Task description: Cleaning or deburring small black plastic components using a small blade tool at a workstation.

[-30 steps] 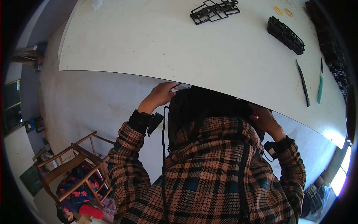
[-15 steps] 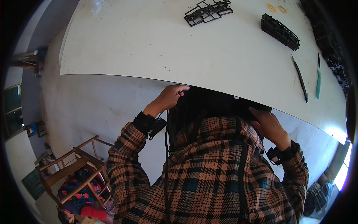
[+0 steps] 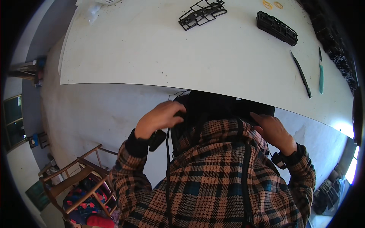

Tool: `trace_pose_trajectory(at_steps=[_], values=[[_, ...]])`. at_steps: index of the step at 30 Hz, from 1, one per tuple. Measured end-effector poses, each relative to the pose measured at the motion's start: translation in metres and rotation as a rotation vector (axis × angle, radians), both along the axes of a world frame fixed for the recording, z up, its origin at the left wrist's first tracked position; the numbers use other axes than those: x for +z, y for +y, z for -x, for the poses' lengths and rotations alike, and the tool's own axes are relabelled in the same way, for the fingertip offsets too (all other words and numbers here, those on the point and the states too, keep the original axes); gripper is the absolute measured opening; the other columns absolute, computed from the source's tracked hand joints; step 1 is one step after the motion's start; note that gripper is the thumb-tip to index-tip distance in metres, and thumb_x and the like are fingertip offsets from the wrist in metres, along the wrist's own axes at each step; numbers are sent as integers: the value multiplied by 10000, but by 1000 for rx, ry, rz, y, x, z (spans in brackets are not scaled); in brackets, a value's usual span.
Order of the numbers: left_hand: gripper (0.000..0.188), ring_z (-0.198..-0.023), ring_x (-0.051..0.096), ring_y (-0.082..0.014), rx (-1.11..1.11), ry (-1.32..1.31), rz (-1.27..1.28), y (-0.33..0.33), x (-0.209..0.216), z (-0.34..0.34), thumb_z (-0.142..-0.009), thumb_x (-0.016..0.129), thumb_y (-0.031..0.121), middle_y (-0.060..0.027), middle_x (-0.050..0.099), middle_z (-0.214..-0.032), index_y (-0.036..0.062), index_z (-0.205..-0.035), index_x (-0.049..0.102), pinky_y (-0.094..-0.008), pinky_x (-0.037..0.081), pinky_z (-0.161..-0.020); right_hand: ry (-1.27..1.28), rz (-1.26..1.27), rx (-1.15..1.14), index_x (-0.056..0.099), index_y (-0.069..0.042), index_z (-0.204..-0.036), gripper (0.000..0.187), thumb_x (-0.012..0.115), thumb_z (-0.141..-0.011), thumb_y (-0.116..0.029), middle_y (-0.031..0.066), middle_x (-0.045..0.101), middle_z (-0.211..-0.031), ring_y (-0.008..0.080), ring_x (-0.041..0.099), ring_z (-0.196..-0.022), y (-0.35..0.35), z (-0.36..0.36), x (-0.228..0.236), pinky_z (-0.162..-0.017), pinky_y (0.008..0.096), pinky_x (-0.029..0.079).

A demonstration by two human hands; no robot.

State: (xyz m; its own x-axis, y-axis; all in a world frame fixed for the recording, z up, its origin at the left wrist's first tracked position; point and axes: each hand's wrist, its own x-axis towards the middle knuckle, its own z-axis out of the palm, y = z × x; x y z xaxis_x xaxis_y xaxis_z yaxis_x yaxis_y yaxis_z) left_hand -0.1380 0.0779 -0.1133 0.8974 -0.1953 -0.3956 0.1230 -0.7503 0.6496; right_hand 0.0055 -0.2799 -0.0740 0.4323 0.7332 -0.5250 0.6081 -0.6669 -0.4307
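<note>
My left hand (image 3: 159,118) hovers beside my lap, left of the black clothing (image 3: 216,102) there. Its thumb and fingers are apart, with nothing visible between them. On the other side, my right hand (image 3: 274,130) is at the right edge of the black clothing, fingers stretched out and apart, holding nothing that I can see. Both hands are below the near edge of the white table (image 3: 152,49). A small white tag (image 3: 238,99) shows on the black clothing next to the table edge.
On the table lie a black plastic lattice frame (image 3: 202,15), a stacked black plastic bundle (image 3: 276,28), yellow rubber bands (image 3: 267,5), a slim black knife (image 3: 301,75) and a teal-handled knife (image 3: 321,76). A wooden chair (image 3: 81,178) with clothes stands at lower left.
My left hand has come away from the table edge, down and to the left, and its fingers have parted. My right hand stays nearly in place. The view has shifted slightly.
</note>
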Motion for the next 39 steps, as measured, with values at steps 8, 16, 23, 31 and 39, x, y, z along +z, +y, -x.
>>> trace_pose_trajectory(at_steps=[8,16,23,31,39], values=[[374,-989,626,-289,-556,30,912,-20,135,7,-838,718,292,-121,658,-1051,41,-1107,653,-383,502,-819,-30,-59,29,518,-23,-1295,499,666,-832,-133,202,657,-1003,370,628,-940,-1,-3,-2,-816,435,511],[243,-570,568,-183,-964,-251,993,-36,194,23,-876,645,201,-99,582,-660,-24,-964,623,-303,431,-519,12,61,8,501,-29,-1325,512,654,-853,-153,204,642,-1084,369,615,-996,-5,-4,-6,-857,430,496],[183,-554,552,-208,-2713,457,874,-109,270,-20,-883,570,153,-93,544,-621,34,-981,668,-360,421,-484,31,127,-79,504,-28,-1324,497,641,-863,-150,202,643,-1069,366,616,-988,-13,-5,-10,-857,429,492],[240,-487,507,-212,-954,-252,1250,-28,250,39,-869,622,170,-77,524,-596,40,-1065,669,-351,397,-467,-56,-3,-34,515,-15,-1319,492,638,-870,-174,180,655,-965,338,640,-908,-25,-3,-12,-812,397,514],[249,-499,507,-170,-2493,678,1186,-99,246,2,-880,629,190,-61,538,-626,52,-1085,658,-317,383,-471,57,-28,-3,515,-27,-1314,492,649,-854,-138,207,638,-1095,366,612,-1000,5,-1,11,-883,425,486]])
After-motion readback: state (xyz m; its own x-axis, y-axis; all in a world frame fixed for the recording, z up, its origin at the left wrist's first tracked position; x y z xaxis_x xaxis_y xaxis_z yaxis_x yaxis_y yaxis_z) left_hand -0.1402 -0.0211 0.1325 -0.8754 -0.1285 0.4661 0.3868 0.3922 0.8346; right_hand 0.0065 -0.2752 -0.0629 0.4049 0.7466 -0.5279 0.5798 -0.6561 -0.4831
